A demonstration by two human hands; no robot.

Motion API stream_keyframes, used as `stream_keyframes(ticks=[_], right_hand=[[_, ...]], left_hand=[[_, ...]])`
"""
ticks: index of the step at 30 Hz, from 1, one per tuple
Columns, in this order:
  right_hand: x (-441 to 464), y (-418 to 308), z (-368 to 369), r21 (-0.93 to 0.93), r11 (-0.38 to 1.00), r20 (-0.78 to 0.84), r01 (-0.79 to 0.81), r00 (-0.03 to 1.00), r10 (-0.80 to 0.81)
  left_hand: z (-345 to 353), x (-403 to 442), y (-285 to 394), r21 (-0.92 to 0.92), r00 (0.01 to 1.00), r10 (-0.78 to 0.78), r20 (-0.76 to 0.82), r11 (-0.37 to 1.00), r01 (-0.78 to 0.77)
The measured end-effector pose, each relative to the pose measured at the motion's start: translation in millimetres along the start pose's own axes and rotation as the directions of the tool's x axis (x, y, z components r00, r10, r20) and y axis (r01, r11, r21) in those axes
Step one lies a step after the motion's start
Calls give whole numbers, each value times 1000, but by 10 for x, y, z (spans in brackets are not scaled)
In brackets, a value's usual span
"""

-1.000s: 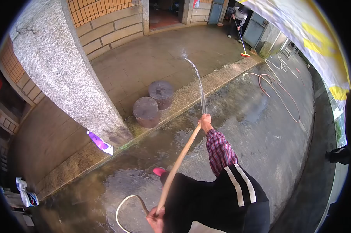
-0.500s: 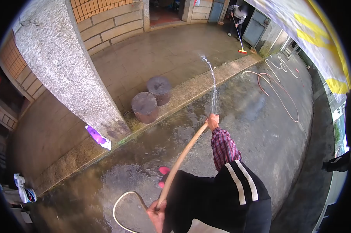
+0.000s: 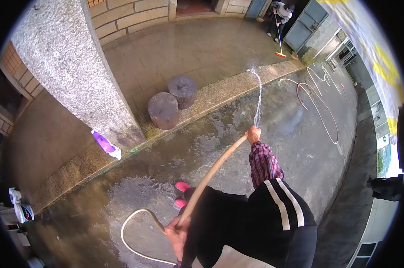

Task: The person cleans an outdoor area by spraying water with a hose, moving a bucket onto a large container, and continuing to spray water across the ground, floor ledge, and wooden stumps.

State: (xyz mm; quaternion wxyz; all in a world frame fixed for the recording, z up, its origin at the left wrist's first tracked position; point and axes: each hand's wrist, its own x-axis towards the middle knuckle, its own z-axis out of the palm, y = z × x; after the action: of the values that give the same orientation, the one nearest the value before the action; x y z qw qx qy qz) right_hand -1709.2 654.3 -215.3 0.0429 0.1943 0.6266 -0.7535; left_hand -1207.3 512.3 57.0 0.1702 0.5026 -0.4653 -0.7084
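A tan hose (image 3: 215,172) runs in a curve in front of my body. My right hand (image 3: 254,134), stretched forward in a plaid sleeve, is closed around its outlet end. Water (image 3: 259,98) shoots from there in an arc towards the raised stone edge. Lower down, my left hand (image 3: 178,234) grips the same hose near my waist. Past that hand the hose loops over the wet concrete. Pink shoes (image 3: 181,187) show beneath me.
Two round dark stumps (image 3: 164,110) stand by the stone ledge (image 3: 211,98), near a rough pillar (image 3: 72,67). Another hose (image 3: 318,100) lies coiled at right. A person (image 3: 282,13) with a broom (image 3: 280,54) stands far back. White buckets (image 3: 23,212) sit at left.
My right hand and the hose end have shifted slightly right and up in view. The water arc lands further right. The person's broom has moved little. Both hands keep their hold.
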Motion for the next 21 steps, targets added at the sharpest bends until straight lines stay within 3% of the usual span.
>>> stream_keyframes(ticks=[1,2,4,5,8,9,11,12,13,15,16,17,18,19,20,21], right_hand=[[42,-8,-26,211,975,133,-66,990,38],[88,31,-72,207,976,139,-64,990,35],[-77,-71,-76,319,947,374,-29,922,-97],[-110,-92,-68,312,950,380,-30,920,-95],[-33,-137,131,91,994,128,67,989,-79],[-16,-131,206,100,993,148,65,986,-80],[-38,-159,264,291,934,187,-208,970,157],[178,66,198,105,992,358,76,928,-109],[279,169,195,104,992,365,71,925,-105],[436,311,202,135,988,584,77,799,-142],[600,470,203,139,988,588,73,796,-142],[785,658,212,-156,842,655,517,692,-304],[875,767,221,-365,432,760,825,532,-373],[675,679,323,-364,435,762,824,532,-369],[452,611,430,-274,796,663,540,706,-250],[141,487,567,-111,983,587,144,808,-52]], left_hand=[[-3,43,-6,53,1000,22,6,998,-22],[-16,101,-163,38,999,43,10,998,-43],[2,145,-156,18,1000,11,-6,1000,-11],[7,164,-157,6,1000,-5,-23,1000,5],[-38,239,-175,21,1000,21,-12,1000,-21],[-42,267,-183,53,1000,19,-2,998,-18],[-36,286,-125,32,999,44,-28,999,-43],[-39,286,-103,19,997,62,-42,998,-61],[-48,289,-103,18,997,63,-50,998,-62],[-59,293,-113,-62,997,30,-65,997,-34],[-51,274,-112,-62,997,36,-70,997,-40],[-54,241,-72,-79,995,10,-95,997,-18],[-59,203,-30,-97,993,-19,-120,995,7],[-64,169,19,-96,992,-21,-125,995,9],[-66,135,70,-91,991,-13,-136,996,0],[-70,101,99,-86,989,-5,-147,996,-7]])
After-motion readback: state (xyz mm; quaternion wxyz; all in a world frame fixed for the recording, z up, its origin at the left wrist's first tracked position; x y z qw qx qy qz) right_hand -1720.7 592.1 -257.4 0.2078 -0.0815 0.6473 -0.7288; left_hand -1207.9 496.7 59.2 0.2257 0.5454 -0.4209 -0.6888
